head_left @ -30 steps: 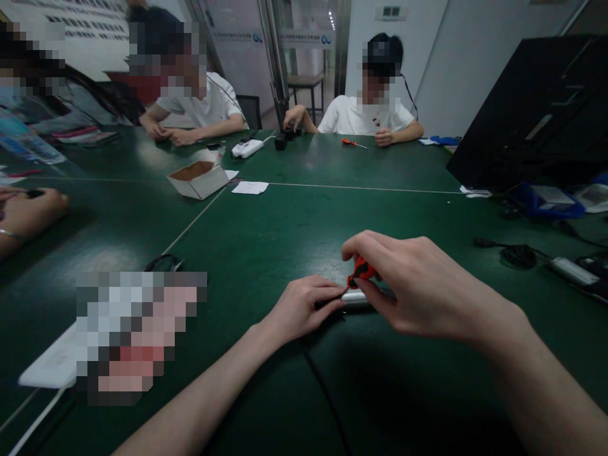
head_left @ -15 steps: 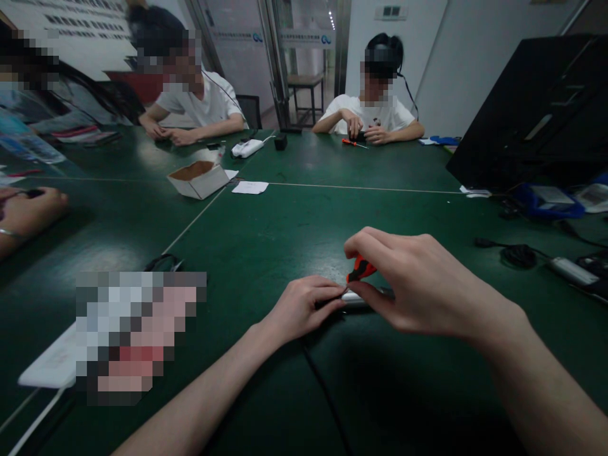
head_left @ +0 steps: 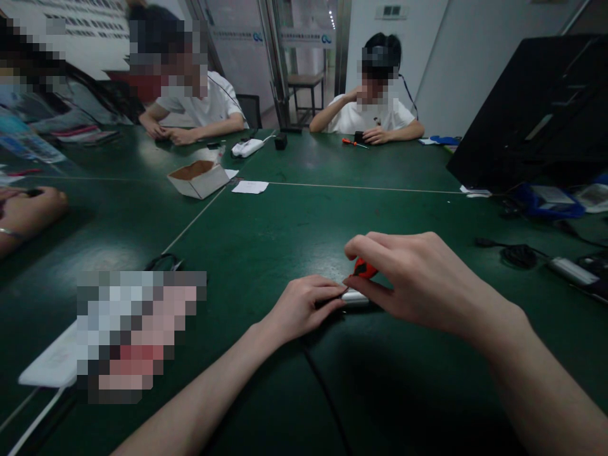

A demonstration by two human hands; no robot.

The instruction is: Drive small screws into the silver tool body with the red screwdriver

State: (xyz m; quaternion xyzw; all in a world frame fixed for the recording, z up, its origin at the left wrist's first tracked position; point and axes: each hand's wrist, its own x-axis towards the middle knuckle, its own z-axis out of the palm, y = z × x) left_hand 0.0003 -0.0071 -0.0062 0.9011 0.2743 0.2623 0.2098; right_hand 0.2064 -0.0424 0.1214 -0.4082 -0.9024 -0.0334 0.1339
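My right hand (head_left: 413, 278) is closed on the orange-and-black handle of a screwdriver (head_left: 365, 268), which leans above a slim silver device (head_left: 356, 297) lying on the green table. The screwdriver's tip points down toward the device's left part, near my left fingertips; whether it touches cannot be made out. With thumb and fingers, my left hand (head_left: 304, 307) grips the left end of this silver device and hides that end. A black cable (head_left: 327, 392) runs from beneath my left hand toward the table's near side.
A white power strip (head_left: 50, 361) and a blurred-out patch lie at left. An open carton (head_left: 198, 179) and a paper slip (head_left: 250, 187) are farther off. At right stand a black monitor (head_left: 527, 114) and coiled cables (head_left: 517, 256). Two people sit opposite; another person's hand (head_left: 35, 212) is at left.
My right hand's thumb and fingers have shifted slightly around the screwdriver handle, which has turned. My left hand stays put. The person opposite has raised one hand to the face.
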